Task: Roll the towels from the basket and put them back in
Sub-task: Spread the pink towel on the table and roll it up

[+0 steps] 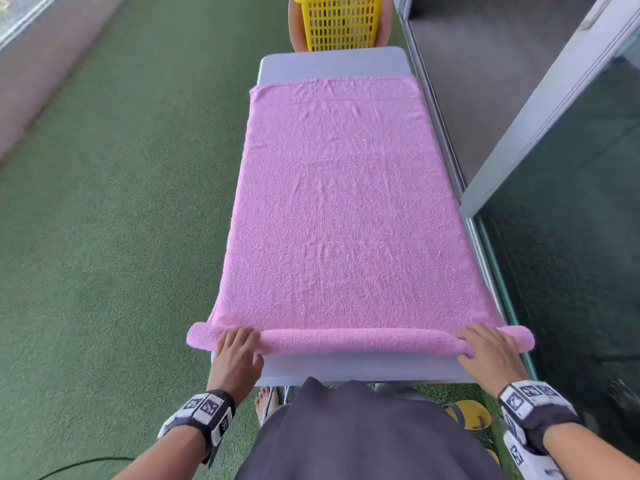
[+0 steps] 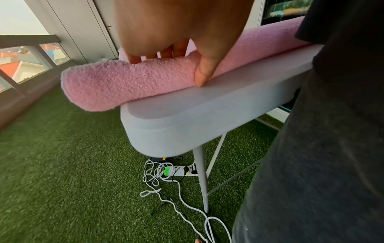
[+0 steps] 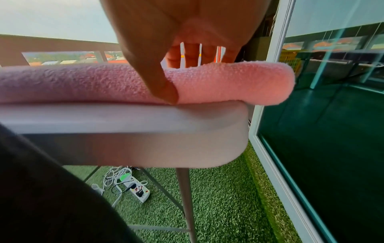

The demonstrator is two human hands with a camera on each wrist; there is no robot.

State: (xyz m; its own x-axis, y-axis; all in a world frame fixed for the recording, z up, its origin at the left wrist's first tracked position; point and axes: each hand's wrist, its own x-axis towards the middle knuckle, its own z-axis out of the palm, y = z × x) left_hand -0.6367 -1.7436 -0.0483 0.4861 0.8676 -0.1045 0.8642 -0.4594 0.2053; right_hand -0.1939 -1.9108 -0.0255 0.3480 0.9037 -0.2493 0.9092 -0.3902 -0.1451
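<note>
A pink towel (image 1: 343, 202) lies spread along a narrow grey table (image 1: 332, 64). Its near end is wound into a thin roll (image 1: 360, 341) at the table's front edge. My left hand (image 1: 239, 344) curls over the roll's left part, thumb behind it, as the left wrist view shows on the roll (image 2: 124, 82). My right hand (image 1: 485, 342) grips the right part the same way; the roll (image 3: 228, 82) overhangs the table corner there. A yellow slatted basket (image 1: 341, 22) stands beyond the table's far end.
Green artificial turf (image 1: 121, 202) covers the floor on the left. A glass sliding door and its metal frame (image 1: 540, 126) run close along the table's right side. Under the table lie a power strip and tangled white cables (image 2: 172, 172). A yellow slipper (image 1: 471, 414) sits by my feet.
</note>
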